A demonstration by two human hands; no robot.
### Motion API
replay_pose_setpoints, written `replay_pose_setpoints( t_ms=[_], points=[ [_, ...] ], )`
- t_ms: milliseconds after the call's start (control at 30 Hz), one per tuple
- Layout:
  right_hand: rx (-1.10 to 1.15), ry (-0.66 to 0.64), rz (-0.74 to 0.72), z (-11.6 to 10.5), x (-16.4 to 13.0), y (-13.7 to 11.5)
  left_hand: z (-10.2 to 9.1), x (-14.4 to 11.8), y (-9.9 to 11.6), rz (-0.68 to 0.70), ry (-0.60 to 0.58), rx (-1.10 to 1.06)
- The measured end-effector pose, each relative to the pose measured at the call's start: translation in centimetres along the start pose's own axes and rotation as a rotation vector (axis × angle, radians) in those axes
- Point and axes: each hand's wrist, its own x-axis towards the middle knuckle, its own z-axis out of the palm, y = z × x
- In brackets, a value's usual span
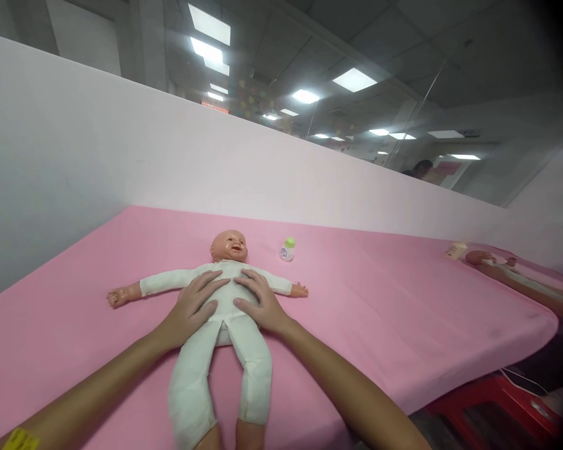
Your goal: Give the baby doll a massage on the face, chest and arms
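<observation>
A doll (220,312) in a white suit lies on its back on the pink counter (380,300), head toward the far wall edge, arms spread out to either side, legs pointing at the near edge. Both hands rest flat on its belly. The left hand (192,309) lies on the doll's left-of-picture side, fingers spread and pointing toward the chest; its grip is released, palm down, pressing rather than clasping. The right hand (260,303) lies just beside it on the other side, fingers likewise spread and laid flat, grip released. The fingertips of the two hands nearly meet over the middle of the torso.

A small bottle (287,249) with a green cap stands upright near the doll's head, toward the far edge, apart from the doll's outstretched arm. Well off at the counter's far right corner lies a second doll (507,272) with a pale bottle (456,250) beside it.
</observation>
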Motion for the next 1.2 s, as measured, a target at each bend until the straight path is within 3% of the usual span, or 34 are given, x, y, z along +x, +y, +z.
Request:
replay_pose_setpoints(
  t_ms=[133,367,667,900,1200],
  points=[
    [0.001,0.042,-0.048,0.4,0.1,0.3,-0.2,0.1,0.4,-0.023,0.062,-0.020],
    [-0.019,-0.006,-0.020,-0.1,0.0,-0.1,-0.6,0.4,1.4,-0.027,0.118,0.002],
    [-0.166,0.014,-0.054,-0.7,0.6,-0.2,0.4,1.5,-0.9,0.004,0.043,-0.040],
    [-0.261,0.022,-0.074,-1.0,0.9,-0.3,-0.2,1.9,-1.5,0.001,0.048,0.081],
    [-0.287,0.018,-0.083,-1.0,1.1,-0.4,0.6,1.9,-2.6,0.035,0.063,0.031]
  ],
)
